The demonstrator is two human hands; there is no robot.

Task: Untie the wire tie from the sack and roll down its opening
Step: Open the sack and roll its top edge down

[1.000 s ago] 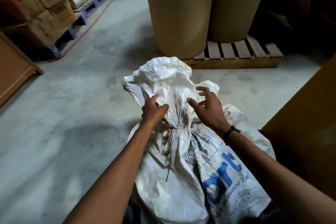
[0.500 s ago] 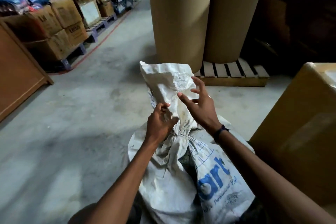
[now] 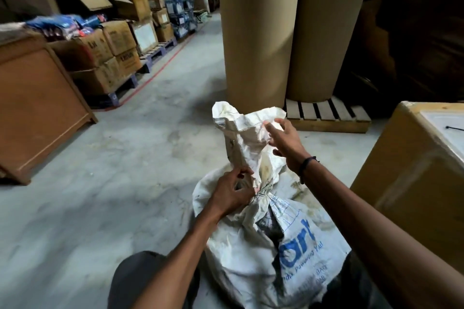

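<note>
A white woven sack (image 3: 253, 253) with blue lettering stands on the concrete floor in front of me, its neck bunched tight and its loose top standing upright. My left hand (image 3: 232, 192) pinches the gathered neck from the left, fingers curled at the knot. The wire tie itself is too small to make out under those fingers. Higher up, my right hand (image 3: 285, 142) touches the right side of the sack's crumpled top flap (image 3: 241, 128) with spread fingers.
Two tall brown paper rolls (image 3: 256, 32) stand on a wooden pallet (image 3: 326, 115) just behind the sack. A large cardboard box (image 3: 411, 178) is close on the right, with a black tie lying on top. A wooden crate (image 3: 37, 108) and stacked cartons line the left aisle.
My left hand slid down to the bunched neck and pinched it. My right hand rose to the top flap, which now stands taller. The view tilted upward.
</note>
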